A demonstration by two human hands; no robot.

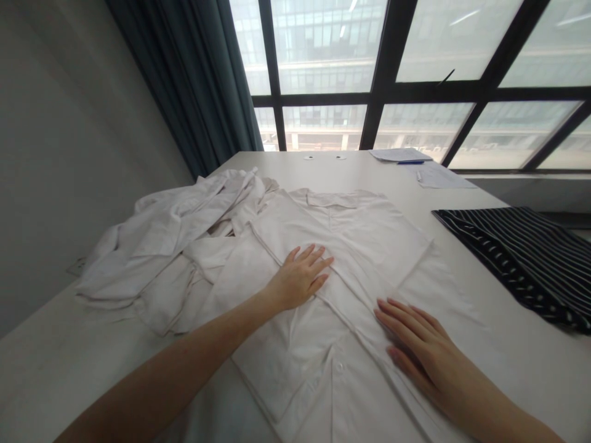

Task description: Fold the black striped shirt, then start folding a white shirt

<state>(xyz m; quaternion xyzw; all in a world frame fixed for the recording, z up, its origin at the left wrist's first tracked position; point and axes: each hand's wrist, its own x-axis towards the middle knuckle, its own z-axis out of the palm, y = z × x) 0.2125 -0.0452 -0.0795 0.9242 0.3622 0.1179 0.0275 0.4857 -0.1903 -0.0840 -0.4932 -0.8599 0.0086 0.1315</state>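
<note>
A white collared shirt lies spread on the white table, its collar towards the window. My left hand rests flat on the shirt's middle, fingers stretched out. My right hand lies flat on the shirt's lower right part, fingers extended towards the left. Neither hand holds anything.
A rumpled pile of white garments lies left of the shirt. A dark striped folded cloth sits at the right edge. Papers and a blue pen lie at the far side by the window. A dark curtain hangs at the back left.
</note>
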